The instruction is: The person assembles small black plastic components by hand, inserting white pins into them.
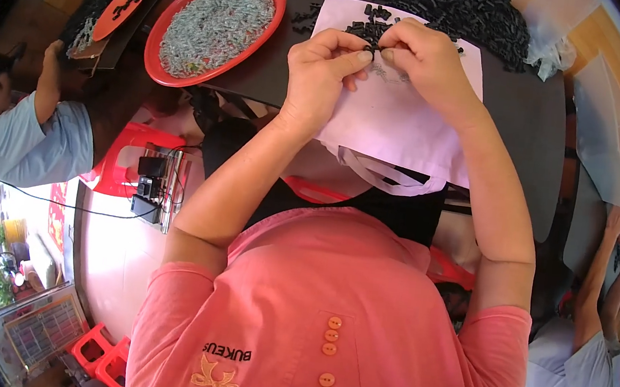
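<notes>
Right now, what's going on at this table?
A person in a pink shirt works at a dark table, both hands over a white cloth bag. The left hand and right hand meet fingertip to fingertip on a small black piece. More black pieces lie on the bag, a bigger heap behind it. A red tray of pale grey bits sits to the left.

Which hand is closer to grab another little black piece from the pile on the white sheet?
Probably the right hand: it lies beside the small black pieces, while the left hand sits lower.
</notes>
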A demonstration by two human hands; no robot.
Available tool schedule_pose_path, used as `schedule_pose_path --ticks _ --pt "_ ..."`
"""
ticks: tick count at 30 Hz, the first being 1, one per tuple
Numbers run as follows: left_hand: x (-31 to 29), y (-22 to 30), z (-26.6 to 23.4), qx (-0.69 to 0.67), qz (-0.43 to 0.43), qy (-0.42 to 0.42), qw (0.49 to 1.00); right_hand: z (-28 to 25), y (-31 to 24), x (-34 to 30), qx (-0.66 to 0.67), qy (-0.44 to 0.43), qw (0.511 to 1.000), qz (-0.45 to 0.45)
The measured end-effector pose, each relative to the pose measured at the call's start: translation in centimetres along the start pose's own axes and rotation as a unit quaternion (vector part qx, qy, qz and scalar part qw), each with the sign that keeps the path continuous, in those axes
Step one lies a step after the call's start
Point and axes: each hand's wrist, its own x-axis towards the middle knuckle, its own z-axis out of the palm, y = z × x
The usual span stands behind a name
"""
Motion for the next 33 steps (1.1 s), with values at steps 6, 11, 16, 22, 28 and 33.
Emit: schedule_pose_path --ticks 6,11,16,22,28,33 --pt "-0.1 0.3 0.1 0.019 -0.015 0.001 1.000 0.3 -0.8 0.1 0.258 -0.026 0.961 0.098" --pt "-0.2 0.3 0.2 0.012 -0.024 -0.003 1.000 0.4 -1.1 0.0 0.281 0.001 0.956 0.084" --pt "-0.3 0.6 0.0 0.015 -0.030 -0.011 0.999 -0.5 -2.1 0.2 0.330 -0.019 0.935 0.129" --pt "-0.3 0.7 0.3 0.011 -0.040 -0.009 0.999 0.2 -1.4 0.4 0.441 0.013 0.880 0.175" --pt "-0.3 0.9 0.1 -0.003 -0.044 -0.006 0.999 0.4 -1.6 0.3 0.444 -0.011 0.875 0.191" --pt "-0.3 0.9 0.1 -0.008 -0.046 -0.007 0.999 0.6 -1.9 0.2 0.441 -0.004 0.877 0.189"
